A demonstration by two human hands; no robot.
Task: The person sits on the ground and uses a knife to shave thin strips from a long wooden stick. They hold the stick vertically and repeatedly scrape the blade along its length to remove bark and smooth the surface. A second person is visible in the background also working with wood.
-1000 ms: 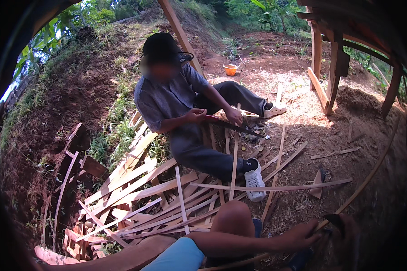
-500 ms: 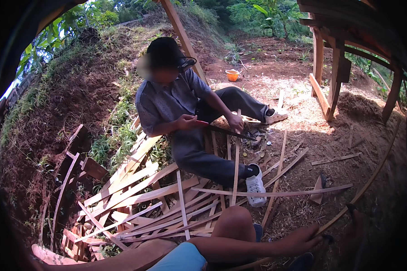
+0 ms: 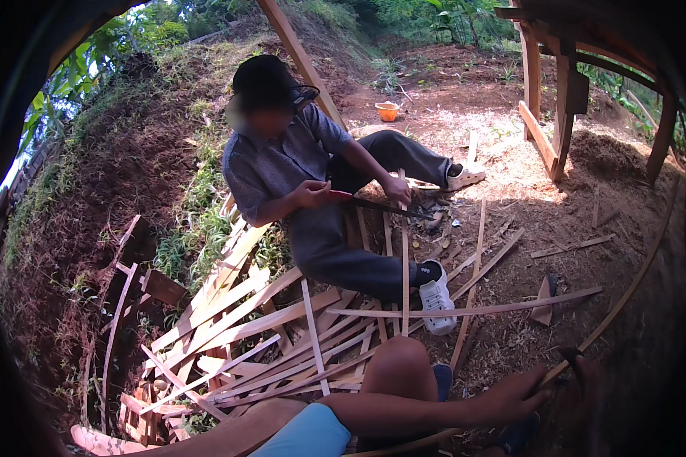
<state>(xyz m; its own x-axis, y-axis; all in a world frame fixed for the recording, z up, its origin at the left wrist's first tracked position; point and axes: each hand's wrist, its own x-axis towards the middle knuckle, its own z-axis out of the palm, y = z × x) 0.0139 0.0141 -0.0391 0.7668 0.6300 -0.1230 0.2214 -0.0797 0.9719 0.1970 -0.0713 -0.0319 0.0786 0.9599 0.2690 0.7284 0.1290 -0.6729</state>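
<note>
A long, thin, bent wooden strip rises from the lower right toward the right rim. My left hand reaches across from the left, its fingers closed round the strip's lower part. Close beside it, at the shadowed right edge, my right hand is bent around a dark, narrow tool that lies against the strip. Shadow hides most of its fingers and the tool's kind. My bent knee stands left of the hands.
A seated co-worker holds a red-handled, long-bladed tool against an upright wooden strip. Many loose strips lie piled at left. An orange bucket sits behind, and a wooden frame stands at back right.
The dark tool and my right hand have shifted left along the strip, closer to my left hand. The co-worker's blade has risen slightly toward the upright strip. The view has shifted a little.
</note>
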